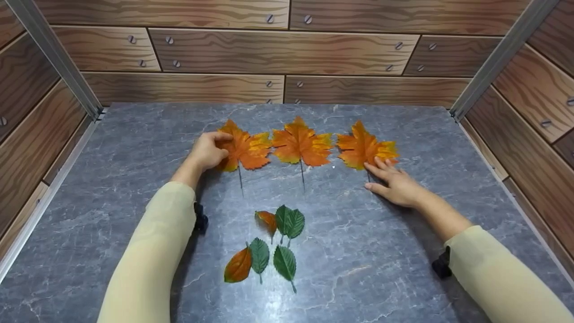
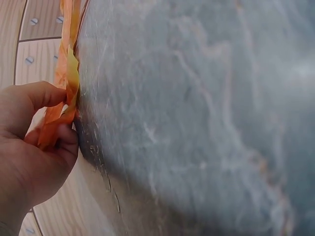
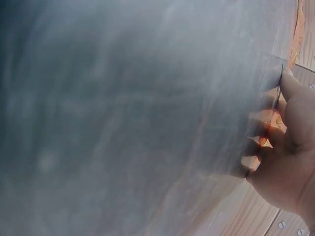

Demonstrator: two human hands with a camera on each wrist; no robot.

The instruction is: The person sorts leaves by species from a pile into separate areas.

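Observation:
Three orange-yellow maple leaves lie in a row across the table, stems toward the person: a left leaf (image 1: 245, 150), a middle leaf (image 1: 299, 144) and a right leaf (image 1: 358, 146). My left hand (image 1: 210, 150) pinches the left edge of the left leaf. In the left wrist view, the thumb and curled fingers hold that orange edge (image 2: 59, 120) between them. Spread fingers of my right hand (image 1: 398, 185) rest on the lower right of the right leaf, its thumb beside the stem. The right wrist view shows those fingers (image 3: 275, 140) stretched along the table surface.
Closer to the person lie smaller leaves: green ones (image 1: 284, 262) and two orange-brown ones (image 1: 237, 265), several in all. The grey marbled table (image 1: 134, 215) is bordered by wood-patterned panels (image 1: 287, 51) and metal corner posts (image 1: 493, 63).

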